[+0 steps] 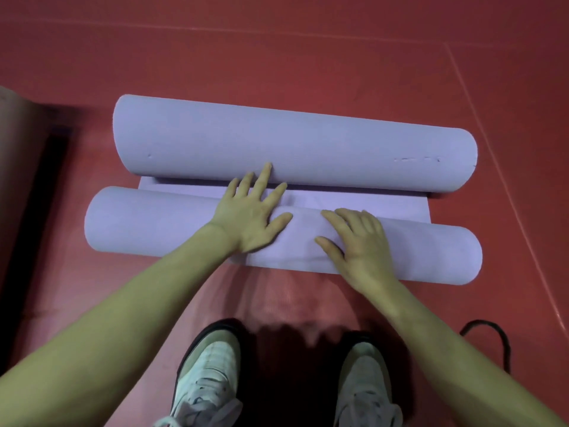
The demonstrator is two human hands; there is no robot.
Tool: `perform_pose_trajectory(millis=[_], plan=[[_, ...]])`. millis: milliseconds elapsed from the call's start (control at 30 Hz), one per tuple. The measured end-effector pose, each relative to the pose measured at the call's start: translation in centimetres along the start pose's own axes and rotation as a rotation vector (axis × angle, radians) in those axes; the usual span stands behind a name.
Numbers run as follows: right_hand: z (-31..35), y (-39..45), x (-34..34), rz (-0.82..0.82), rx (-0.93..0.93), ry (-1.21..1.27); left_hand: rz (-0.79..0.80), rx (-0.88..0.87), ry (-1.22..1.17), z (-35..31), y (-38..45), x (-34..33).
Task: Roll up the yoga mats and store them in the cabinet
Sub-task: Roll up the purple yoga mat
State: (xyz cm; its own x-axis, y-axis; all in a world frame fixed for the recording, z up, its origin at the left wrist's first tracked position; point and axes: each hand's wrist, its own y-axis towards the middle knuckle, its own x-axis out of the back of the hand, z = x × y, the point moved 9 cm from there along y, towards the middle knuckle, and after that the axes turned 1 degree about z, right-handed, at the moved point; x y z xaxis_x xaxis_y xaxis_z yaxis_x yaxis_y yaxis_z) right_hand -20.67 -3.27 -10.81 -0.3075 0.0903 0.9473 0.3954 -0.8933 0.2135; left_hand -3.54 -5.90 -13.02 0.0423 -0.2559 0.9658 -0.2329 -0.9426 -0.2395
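Observation:
A lilac yoga mat lies on the red floor, rolled from both ends into two rolls. The near roll (147, 223) is thinner and the far roll (308, 146) is thicker. A narrow flat strip of mat (369, 204) shows between them. My left hand (251, 211) rests flat on the near roll with fingers spread, and its fingertips reach the far roll. My right hand (358, 241) presses flat on top of the near roll, right of centre. Neither hand grips anything.
Red floor (308, 57) with seam lines surrounds the mat. My two white sneakers (209, 374) stand just in front of the near roll. A black cable (498, 340) loops at the lower right. A dark edge and a brown surface (18, 134) sit at the left.

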Motion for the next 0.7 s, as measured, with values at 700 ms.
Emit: perform_pose_trajectory(millis=[700], plan=[[-2.3, 5.8, -2.2, 0.151, 0.024, -0.171, -0.064, 0.198, -0.108, 1.1, 6.8, 1.5]])
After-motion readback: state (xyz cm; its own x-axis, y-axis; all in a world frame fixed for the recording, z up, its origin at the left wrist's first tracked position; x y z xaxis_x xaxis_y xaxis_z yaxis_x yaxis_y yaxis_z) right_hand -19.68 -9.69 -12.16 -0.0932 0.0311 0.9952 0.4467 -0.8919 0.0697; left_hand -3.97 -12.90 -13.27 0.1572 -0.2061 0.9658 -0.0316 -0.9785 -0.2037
